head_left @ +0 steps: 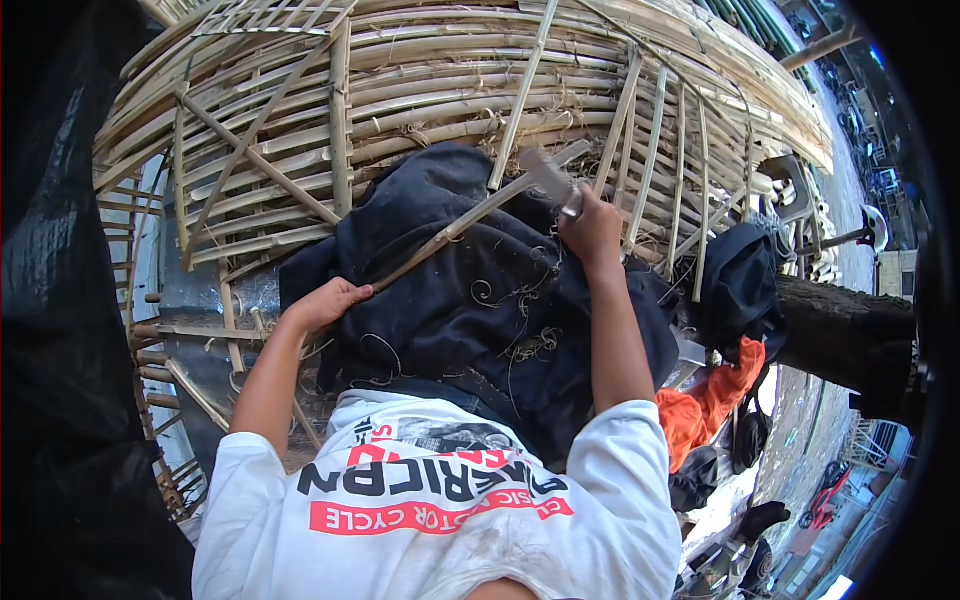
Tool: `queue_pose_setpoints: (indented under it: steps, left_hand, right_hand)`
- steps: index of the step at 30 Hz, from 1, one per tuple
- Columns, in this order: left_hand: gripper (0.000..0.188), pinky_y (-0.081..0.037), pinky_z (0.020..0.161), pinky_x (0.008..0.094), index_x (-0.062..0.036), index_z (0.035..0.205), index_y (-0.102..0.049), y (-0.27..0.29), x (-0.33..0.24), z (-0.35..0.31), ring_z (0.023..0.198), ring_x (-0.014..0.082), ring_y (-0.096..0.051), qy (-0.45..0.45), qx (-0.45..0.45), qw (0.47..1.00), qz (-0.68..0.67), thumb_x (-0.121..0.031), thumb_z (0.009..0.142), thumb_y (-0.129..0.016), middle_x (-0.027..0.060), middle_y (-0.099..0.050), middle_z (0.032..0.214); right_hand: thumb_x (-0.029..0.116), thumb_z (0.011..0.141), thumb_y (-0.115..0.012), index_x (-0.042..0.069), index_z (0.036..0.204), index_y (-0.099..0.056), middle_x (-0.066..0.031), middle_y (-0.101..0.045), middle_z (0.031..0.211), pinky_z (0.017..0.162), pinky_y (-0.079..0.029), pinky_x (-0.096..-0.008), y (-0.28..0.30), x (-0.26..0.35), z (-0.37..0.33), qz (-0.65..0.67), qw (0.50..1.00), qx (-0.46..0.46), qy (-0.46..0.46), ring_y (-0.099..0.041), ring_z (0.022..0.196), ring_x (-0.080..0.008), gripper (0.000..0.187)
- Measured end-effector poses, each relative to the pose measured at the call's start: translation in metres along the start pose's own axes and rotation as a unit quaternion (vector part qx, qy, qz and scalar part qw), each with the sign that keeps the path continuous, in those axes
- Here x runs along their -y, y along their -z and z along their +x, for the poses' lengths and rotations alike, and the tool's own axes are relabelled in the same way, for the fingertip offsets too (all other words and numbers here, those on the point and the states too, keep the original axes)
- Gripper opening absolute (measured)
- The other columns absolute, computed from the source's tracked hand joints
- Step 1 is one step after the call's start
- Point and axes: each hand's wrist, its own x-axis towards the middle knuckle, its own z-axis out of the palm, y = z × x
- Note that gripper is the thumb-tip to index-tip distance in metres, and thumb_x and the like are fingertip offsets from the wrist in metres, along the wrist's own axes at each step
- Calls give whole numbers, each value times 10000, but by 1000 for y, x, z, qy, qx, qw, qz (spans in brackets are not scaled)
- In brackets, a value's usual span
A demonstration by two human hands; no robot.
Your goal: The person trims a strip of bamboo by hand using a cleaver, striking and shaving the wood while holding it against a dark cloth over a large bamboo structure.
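A long bamboo strip point(440, 240) slants up and to the right across the black cloth point(430, 330) over my lap. My left hand point(335, 302) grips the strip's near lower end. In my right hand point(592, 232) is a broad-bladed knife point(548, 178), somewhat blurred by motion. Its blade crosses the strip near the far end; whether it cuts in cannot be made out. Thin curled shavings point(535, 345) lie scattered on the cloth.
Ahead lies a platform of split bamboo slats point(440, 90), with several loose strips point(655, 150) leaning over it. Black plastic sheeting point(70, 300) hangs at left. To my right are a dark log point(840, 325) and orange cloth point(710, 405).
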Motion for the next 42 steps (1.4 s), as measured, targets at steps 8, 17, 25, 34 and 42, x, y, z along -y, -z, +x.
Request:
queue_pose_setpoints:
  steps: [8, 17, 25, 34, 42]
  left_hand:
    - [496, -507, 693, 295, 34, 925, -722, 13, 16, 18, 747, 131, -644, 77, 44, 993, -84, -456, 924, -647, 64, -717, 847]
    - [531, -497, 677, 301, 43, 886, -715, 18, 15, 18, 718, 124, -614, 71, 35, 997, -7, -485, 899, -669, 52, -708, 827]
    - [492, -495, 681, 297, 34, 868, -720, 22, 22, 20, 711, 119, -617, 89, 23, 996, -4, -452, 913, -662, 41, -700, 793]
    - [479, -485, 632, 251, 18, 853, -710, 14, 21, 12, 661, 84, -601, 103, -9, 993, -56, -456, 909, -668, 14, -682, 758]
    - [433, -426, 587, 246, 6, 795, -727, 5, 11, -10, 609, 53, -525, 23, -84, 995, 53, -381, 962, -626, -33, -662, 715]
  right_hand:
    - [194, 680, -723, 107, 895, -634, -194, -674, 757, 676, -538, -490, 9, -26, 24, 53, 993, -71, -73, -673, 758, -398, 249]
    - [108, 762, -598, 3, 771, -575, -182, -583, 630, 577, -464, -395, 7, -35, 2, 220, 958, -55, -176, -594, 593, -363, 108]
    - [147, 732, -656, 48, 845, -614, -193, -619, 669, 641, -509, -464, 47, 25, -9, 79, 995, 36, 49, -647, 653, -370, 156]
    - [232, 720, -653, 93, 912, -680, -203, -696, 889, 754, -534, -500, 27, -12, 33, -47, 991, 118, -48, -670, 856, -395, 238]
    - [283, 750, -597, -90, 826, -667, -246, -705, 826, 739, -533, -449, -29, -71, 53, 268, 848, -37, -456, -714, 787, -274, 388]
